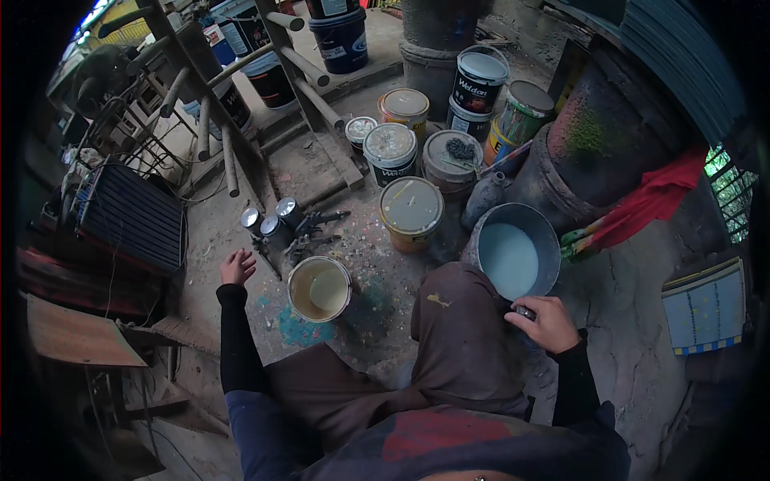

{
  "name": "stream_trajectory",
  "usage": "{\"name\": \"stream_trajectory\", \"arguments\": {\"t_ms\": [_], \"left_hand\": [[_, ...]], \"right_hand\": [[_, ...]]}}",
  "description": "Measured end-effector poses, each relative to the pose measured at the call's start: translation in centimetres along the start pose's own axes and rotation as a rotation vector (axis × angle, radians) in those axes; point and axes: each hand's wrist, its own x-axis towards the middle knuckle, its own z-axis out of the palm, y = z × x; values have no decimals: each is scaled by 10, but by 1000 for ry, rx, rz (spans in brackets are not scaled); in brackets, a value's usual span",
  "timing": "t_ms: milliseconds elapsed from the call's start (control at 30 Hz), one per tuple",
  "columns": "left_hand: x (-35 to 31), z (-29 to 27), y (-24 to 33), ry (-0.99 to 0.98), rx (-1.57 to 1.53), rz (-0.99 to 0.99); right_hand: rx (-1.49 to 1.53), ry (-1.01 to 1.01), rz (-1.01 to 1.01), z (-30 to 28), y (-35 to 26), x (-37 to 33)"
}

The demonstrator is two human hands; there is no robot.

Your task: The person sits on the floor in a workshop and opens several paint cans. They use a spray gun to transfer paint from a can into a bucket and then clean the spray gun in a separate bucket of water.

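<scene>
Pot of pale-blue liquid: right, beside knee | right hand clamped on its handle; left hand apart, loosely curled, empty, near bucket | step, seemingly: steadying pot | next move likely calls for keeping it level

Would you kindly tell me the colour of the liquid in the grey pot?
The liquid is pale milky blue, shown in the head view.
</scene>
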Motion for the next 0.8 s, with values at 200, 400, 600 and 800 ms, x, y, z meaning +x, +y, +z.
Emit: {"name": "stream_trajectory", "arguments": {"t_ms": [200,400,600,800], "left_hand": [[-29,26,1,-2,314,250],[-61,21,8,67,632,464],[-96,-3,7,11,567,296],[-139,-26,-88,71,619,133]], "right_hand": [[-114,-255,148,-36,46,-52],[-244,-153,340,-11,108,-88],[9,-154,263,28,120,-68],[-135,-304,168,52,152,-47]]}}
